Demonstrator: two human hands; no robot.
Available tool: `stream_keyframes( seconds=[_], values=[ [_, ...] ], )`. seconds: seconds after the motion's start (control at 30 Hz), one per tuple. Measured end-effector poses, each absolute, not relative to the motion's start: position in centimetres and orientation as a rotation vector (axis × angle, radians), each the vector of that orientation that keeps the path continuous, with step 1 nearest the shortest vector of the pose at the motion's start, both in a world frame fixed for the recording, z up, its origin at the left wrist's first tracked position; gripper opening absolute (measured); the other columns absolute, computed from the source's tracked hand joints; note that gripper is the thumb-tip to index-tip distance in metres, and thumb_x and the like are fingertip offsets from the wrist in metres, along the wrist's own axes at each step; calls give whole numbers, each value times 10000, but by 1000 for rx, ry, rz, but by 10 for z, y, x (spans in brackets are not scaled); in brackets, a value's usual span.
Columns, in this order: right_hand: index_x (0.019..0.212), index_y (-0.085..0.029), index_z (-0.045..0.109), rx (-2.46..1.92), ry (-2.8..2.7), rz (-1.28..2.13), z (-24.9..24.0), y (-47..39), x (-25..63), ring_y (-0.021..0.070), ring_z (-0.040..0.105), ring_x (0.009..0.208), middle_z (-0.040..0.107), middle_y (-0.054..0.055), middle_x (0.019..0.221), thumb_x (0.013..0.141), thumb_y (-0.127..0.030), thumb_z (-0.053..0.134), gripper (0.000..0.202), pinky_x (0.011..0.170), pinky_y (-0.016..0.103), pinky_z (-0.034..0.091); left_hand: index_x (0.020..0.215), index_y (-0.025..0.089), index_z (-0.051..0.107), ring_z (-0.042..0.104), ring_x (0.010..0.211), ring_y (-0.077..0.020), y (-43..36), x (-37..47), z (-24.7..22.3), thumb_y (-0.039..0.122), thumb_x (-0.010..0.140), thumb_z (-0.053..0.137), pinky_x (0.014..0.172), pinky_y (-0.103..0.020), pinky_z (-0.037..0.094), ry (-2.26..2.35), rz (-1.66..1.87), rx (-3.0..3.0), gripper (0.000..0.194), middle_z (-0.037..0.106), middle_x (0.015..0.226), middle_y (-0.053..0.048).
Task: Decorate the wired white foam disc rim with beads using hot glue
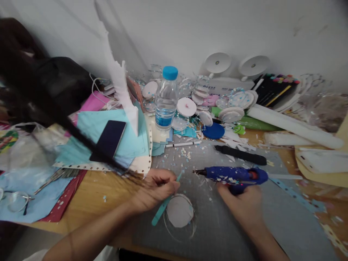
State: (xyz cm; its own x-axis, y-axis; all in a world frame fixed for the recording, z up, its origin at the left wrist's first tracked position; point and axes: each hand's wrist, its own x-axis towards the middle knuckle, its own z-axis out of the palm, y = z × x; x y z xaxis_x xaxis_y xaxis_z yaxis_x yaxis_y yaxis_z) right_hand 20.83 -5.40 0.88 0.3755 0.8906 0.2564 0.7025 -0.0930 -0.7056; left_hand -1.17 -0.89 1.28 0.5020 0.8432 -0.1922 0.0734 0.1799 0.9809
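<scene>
My left hand (159, 186) is closed on slim teal tweezers (161, 212), whose tip points up and away toward tiny paper bits. Just below the fingers, a round white disc (179, 211) lies on the grey cutting mat (217, 232), with loops of thin clear thread or wire around it. In my right hand (243, 204) is a blue hot glue gun (231, 175), flecked with paper bits. Its nozzle points left toward my left hand, apart from the tweezers, and a glue stick (285, 177) sticks out at its back. The right fingers are partly hidden beneath the gun.
A water bottle (166, 101) stands behind the mat, beside heaped white discs (186, 107). A black pen-shaped tool (240, 155) lies beyond the glue gun. At left, a phone (108, 140) rests on teal paper (138, 139). Dark hair strands (67, 123) cross the left side.
</scene>
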Motion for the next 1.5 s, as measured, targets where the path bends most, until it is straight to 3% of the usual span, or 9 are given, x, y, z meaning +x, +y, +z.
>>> stream_keyframes(
  seconds=[0.37,1.3,1.5],
  values=[
    [664,-248,506,-1653,-1662,180,3,-52,221,177,590,464,561,-46,480,659,-211,571,75,442,255,464,477,184,360,298,475,-82,-9,-9,17,298,762,509,461,-245,222,870,599,1436,341,314,494,48],
    [675,-246,498,-1606,-1709,66,4,-49,219,178,597,480,561,-46,489,676,-233,563,66,447,258,464,472,187,370,299,464,-78,-9,-9,20,292,734,502,448,-242,225,908,554,1433,312,325,481,51],
    [659,-251,509,-1654,-1732,79,3,-51,221,196,622,543,616,-7,585,677,-243,570,64,492,287,492,465,187,367,306,464,-82,-9,-8,22,305,727,506,445,-242,223,929,534,1423,319,330,475,45]
  ],
)
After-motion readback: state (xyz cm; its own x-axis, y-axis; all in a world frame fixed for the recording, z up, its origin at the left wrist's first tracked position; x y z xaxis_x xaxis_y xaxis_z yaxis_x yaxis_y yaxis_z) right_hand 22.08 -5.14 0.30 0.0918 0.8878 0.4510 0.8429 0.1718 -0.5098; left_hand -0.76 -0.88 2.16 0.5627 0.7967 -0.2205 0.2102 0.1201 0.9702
